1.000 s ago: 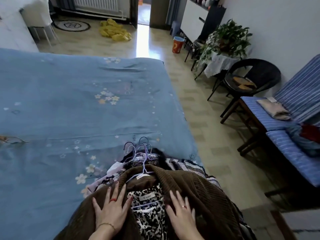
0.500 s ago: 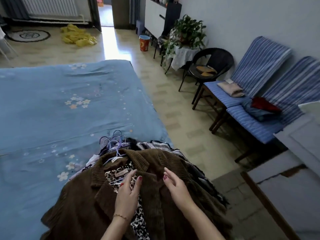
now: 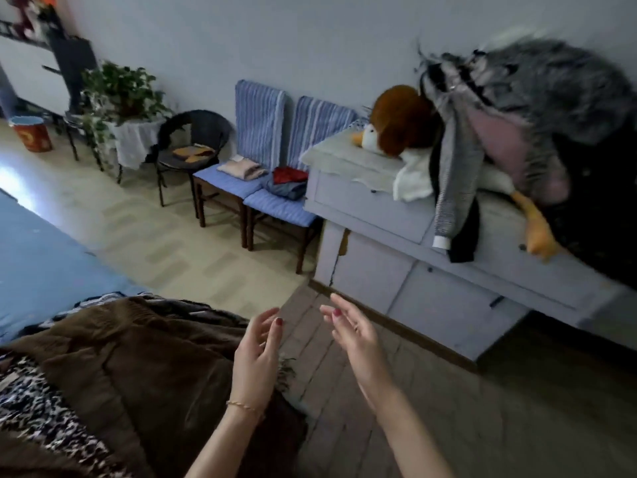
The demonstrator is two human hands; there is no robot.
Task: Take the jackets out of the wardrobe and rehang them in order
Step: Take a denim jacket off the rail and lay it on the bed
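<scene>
A brown corduroy jacket (image 3: 144, 367) lies on top of a pile of clothes at the corner of the blue bed (image 3: 38, 263), with a leopard-print garment (image 3: 38, 415) showing at the lower left. My left hand (image 3: 256, 360) hovers over the jacket's right edge, fingers relaxed and holding nothing. My right hand (image 3: 355, 339) is raised over the floor, palm turned inward, also empty. At the upper right a grey furry jacket (image 3: 537, 98) and a striped garment (image 3: 455, 174) hang blurred in front of a dark opening.
A grey low cabinet (image 3: 413, 270) stands to the right with a plush duck (image 3: 396, 129) on top. Two blue striped chairs (image 3: 269, 198) hold folded clothes. A black round chair (image 3: 193, 139), a potted plant (image 3: 120, 91) and an orange bin (image 3: 31, 132) line the wall.
The view has swung right, from the bed toward the cabinet and hanging clothes. Both hands have lifted off the brown jacket and now hover in the air, empty.
</scene>
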